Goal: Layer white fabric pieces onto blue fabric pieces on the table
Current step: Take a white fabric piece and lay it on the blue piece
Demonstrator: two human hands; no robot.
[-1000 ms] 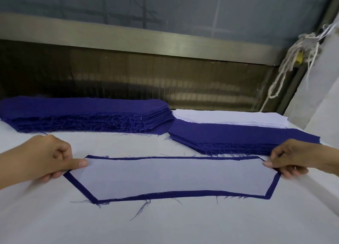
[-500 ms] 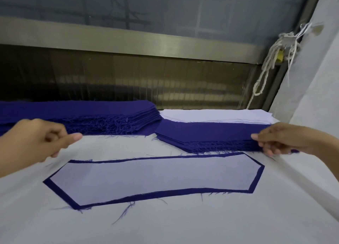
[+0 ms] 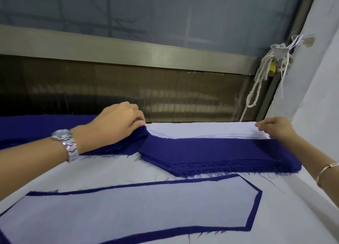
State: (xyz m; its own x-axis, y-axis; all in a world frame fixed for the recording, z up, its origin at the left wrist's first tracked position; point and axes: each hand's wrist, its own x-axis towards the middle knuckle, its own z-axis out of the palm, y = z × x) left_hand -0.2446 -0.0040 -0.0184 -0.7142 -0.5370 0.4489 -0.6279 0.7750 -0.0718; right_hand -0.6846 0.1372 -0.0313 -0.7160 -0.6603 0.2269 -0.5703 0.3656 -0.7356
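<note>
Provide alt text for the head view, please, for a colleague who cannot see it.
A left hand and a right hand reach to opposite ends of a white stack behind a blue stack. Nearer, a white piece lies on a blue piece.

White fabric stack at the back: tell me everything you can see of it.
The white fabric stack is a low pile of thin, flat white cut pieces. It is long and lies across the far right of the table. Slightly uneven layer edges show along its near side, where the blue fabric stack borders it. The right hand seems to pinch its right corner. The left hand has its fingertips at the left end; contact is unclear.
</note>
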